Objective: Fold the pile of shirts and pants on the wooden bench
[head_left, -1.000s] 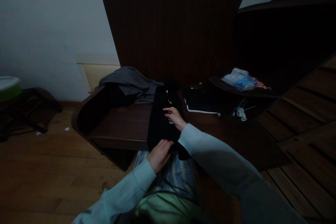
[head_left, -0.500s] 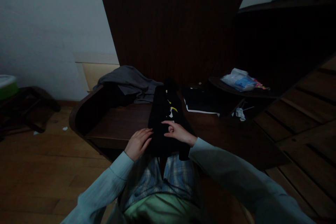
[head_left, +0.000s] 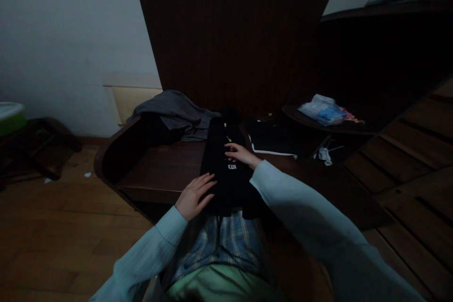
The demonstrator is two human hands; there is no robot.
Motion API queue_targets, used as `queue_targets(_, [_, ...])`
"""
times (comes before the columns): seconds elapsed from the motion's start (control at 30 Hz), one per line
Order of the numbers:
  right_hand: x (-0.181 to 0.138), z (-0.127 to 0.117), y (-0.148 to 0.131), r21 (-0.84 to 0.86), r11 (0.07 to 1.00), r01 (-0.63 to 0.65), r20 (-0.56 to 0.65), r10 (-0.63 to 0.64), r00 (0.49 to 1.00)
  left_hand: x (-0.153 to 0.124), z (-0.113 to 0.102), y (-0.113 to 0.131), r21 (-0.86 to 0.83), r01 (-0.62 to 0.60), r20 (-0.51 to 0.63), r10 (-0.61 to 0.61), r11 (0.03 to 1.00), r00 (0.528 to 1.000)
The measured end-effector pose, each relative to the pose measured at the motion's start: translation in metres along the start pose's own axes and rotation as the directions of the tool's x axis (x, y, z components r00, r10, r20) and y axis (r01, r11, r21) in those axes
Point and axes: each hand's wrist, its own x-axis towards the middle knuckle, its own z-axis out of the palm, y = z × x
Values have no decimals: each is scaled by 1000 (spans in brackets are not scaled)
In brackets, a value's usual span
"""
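A black garment with a yellow and white print is laid lengthwise on the dark wooden bench, its near end reaching over the bench edge toward my lap. My left hand rests on its left near part, fingers stretched out and slightly spread. Farther up, my right hand lies over the print with its fingers apart, covering part of it; white lettering shows just below. Neither hand has anything visibly gripped. Darkness hides the garment's folds.
A grey cloth is heaped at the bench's back left. Behind my right hand lies a folded black garment with a white edge. A plastic package sits on the side shelf at right. A stool stands far left.
My right hand has moved up the garment onto the print, and its fingers have opened out. My left hand has shifted slightly right and toward me.
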Motion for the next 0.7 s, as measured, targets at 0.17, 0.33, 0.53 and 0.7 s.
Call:
queue_targets(0.17, [34,4,-9,232,967,-105,-60,122,991,11,6,13,-76,-70,73,76,995,994])
queue_targets(0.33, [51,6,-7,215,976,-7,-154,41,987,12,6,17,-137,-70,54,78,988,995])
queue_targets(0.53, [48,4,-5,216,975,52,-152,-19,988,13,-2,10,-204,-32,118,57,978,991])
queue_targets(0.7, [25,7,-4,221,975,-10,-120,38,992,16,-5,-17,-31,84,68,-82,996,994])
